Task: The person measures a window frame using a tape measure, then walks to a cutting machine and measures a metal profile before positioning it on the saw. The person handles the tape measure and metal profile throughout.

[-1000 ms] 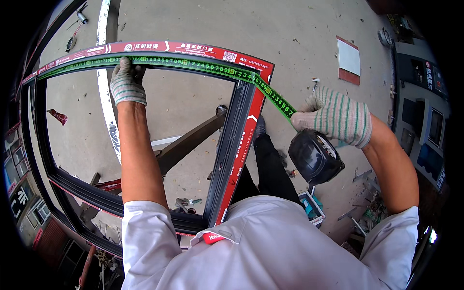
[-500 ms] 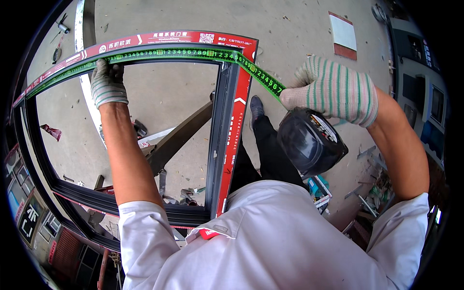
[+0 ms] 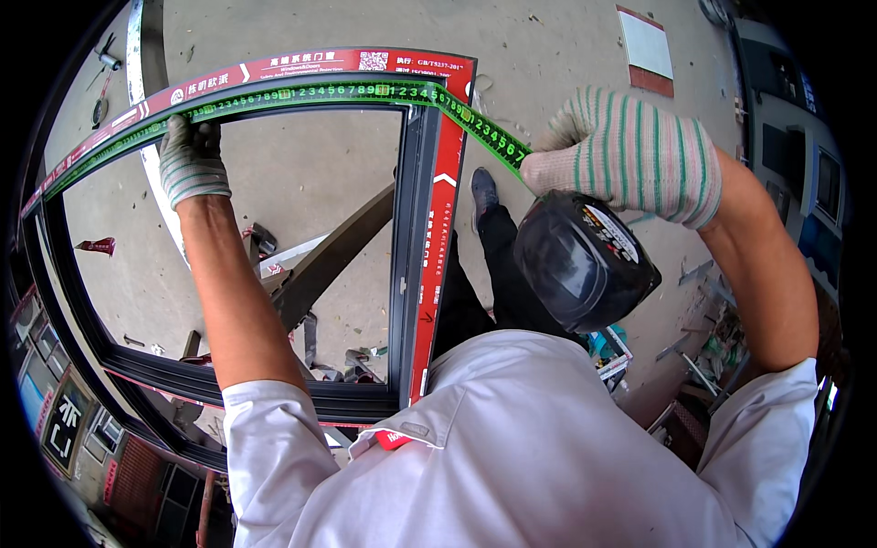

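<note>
The tape (image 3: 329, 93), pinched by the left hand (image 3: 193, 160), case (image 3: 577, 265) grasped by the right hand (image 3: 639, 157), could be kinked if overbent at the frame's (image 3: 400, 237) far-right corner.

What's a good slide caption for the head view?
Gloved left hand at a green measuring tape along a dark frame, gloved right hand at its black case.

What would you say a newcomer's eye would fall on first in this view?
Probably the bright green measuring tape, stretched along the far side of the red-edged, dark rectangular frame and bending near the far right corner. Next, perhaps, the bulky, glossy black tape case, just below the right hand in the picture.
</note>
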`<move>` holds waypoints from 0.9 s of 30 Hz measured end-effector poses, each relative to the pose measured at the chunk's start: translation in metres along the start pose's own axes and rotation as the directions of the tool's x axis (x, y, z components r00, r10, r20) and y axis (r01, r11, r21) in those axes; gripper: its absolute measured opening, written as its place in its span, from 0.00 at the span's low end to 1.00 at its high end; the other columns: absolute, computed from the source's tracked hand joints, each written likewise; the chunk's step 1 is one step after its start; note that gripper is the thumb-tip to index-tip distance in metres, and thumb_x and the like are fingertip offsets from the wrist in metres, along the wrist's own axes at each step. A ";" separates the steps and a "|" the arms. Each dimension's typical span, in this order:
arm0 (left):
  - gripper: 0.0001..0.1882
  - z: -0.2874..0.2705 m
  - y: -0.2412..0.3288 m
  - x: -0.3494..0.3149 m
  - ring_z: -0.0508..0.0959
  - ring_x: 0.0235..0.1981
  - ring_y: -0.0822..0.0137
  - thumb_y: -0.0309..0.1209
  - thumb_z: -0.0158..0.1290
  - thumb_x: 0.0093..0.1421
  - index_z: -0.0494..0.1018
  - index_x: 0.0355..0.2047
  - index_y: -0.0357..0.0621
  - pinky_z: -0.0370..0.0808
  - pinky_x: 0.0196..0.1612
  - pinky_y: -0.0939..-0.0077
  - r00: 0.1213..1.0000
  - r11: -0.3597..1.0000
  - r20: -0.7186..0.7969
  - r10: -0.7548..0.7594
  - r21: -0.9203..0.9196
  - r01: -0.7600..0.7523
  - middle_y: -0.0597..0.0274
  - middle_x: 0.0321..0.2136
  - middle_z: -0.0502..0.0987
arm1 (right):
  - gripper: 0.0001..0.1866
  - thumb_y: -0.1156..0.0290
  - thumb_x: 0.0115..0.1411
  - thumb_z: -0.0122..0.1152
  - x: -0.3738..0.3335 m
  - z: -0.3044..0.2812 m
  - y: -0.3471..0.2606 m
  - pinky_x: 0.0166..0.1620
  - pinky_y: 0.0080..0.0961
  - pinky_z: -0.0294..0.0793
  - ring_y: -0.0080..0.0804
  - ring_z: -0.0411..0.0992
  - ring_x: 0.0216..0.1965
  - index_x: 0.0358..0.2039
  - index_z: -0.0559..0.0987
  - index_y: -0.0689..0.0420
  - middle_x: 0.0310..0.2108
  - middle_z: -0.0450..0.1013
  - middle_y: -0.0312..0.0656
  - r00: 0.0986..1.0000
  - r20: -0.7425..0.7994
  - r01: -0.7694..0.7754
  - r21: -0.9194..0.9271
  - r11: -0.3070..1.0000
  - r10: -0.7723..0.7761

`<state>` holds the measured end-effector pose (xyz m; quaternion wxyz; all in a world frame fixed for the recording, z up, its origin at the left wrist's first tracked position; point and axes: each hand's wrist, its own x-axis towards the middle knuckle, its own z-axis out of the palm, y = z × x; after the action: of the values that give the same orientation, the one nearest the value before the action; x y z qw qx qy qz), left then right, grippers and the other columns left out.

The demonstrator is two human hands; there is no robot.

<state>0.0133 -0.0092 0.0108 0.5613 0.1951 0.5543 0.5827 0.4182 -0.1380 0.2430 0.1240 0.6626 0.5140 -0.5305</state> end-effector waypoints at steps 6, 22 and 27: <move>0.12 -0.002 0.000 0.002 0.77 0.30 0.69 0.37 0.56 0.68 0.73 0.46 0.45 0.82 0.40 0.71 1.000 1.000 0.010 0.005 -0.004 -0.005 0.62 0.37 0.80 | 0.25 0.52 0.54 0.70 0.002 0.004 0.005 0.19 0.25 0.68 0.26 0.69 0.16 0.33 0.85 0.66 0.16 0.72 0.40 0.999 -0.004 0.034 0.087 0.996 -0.034; 0.10 0.003 0.001 -0.002 0.76 0.26 0.70 0.37 0.56 0.68 0.74 0.44 0.46 0.83 0.40 0.67 1.000 1.000 -0.017 -0.007 -0.002 0.007 0.63 0.33 0.81 | 0.19 0.53 0.57 0.68 -0.003 -0.001 -0.002 0.21 0.18 0.71 0.19 0.72 0.17 0.35 0.87 0.58 0.18 0.76 0.34 1.000 0.022 0.002 0.032 0.999 -0.003; 0.14 -0.009 0.000 0.009 0.80 0.37 0.63 0.37 0.58 0.66 0.75 0.48 0.47 0.81 0.48 0.62 1.000 1.000 -0.028 -0.011 -0.011 0.011 0.62 0.41 0.81 | 0.20 0.53 0.56 0.69 -0.002 0.001 -0.003 0.22 0.19 0.70 0.19 0.71 0.17 0.34 0.87 0.59 0.17 0.75 0.35 1.000 0.006 0.002 0.005 1.000 -0.002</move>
<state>0.0035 -0.0052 0.0044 0.5577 0.1811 0.5601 0.5852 0.4153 -0.1383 0.2457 0.1232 0.6609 0.5128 -0.5339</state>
